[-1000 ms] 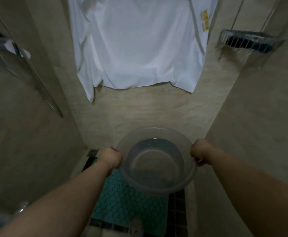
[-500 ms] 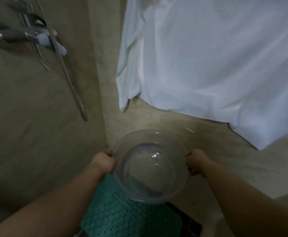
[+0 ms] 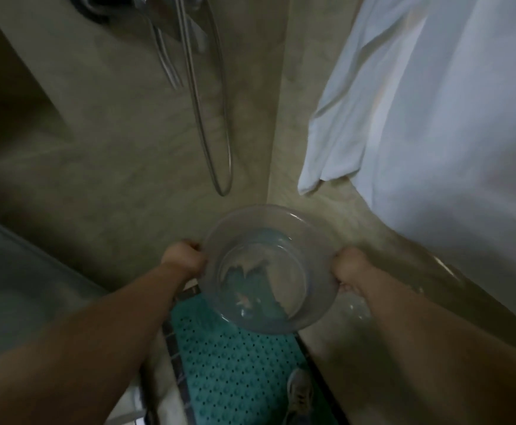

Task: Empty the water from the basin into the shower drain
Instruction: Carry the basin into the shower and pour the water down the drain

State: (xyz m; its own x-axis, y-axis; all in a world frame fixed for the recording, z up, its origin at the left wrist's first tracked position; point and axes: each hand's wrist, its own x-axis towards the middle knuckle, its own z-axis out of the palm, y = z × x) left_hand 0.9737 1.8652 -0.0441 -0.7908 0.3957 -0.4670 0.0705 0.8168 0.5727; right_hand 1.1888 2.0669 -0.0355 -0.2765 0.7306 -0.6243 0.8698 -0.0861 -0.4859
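Head view shows me both hands clamped on the clear basin (image 3: pixel 269 268) — left hand (image 3: pixel 184 259) and right hand (image 3: pixel 350 266) curled around opposite rims. It hangs above the teal mat (image 3: pixel 232 369), water pooled inside, near the wall corner — white towel (image 3: pixel 434 118) at right.

A home shower stall: tiled walls (image 3: pixel 112 154), looped shower hose (image 3: pixel 216 148), teal anti-slip mat (image 3: pixel 235 369) (white towel (image 3: pixel 434 118) hanging).
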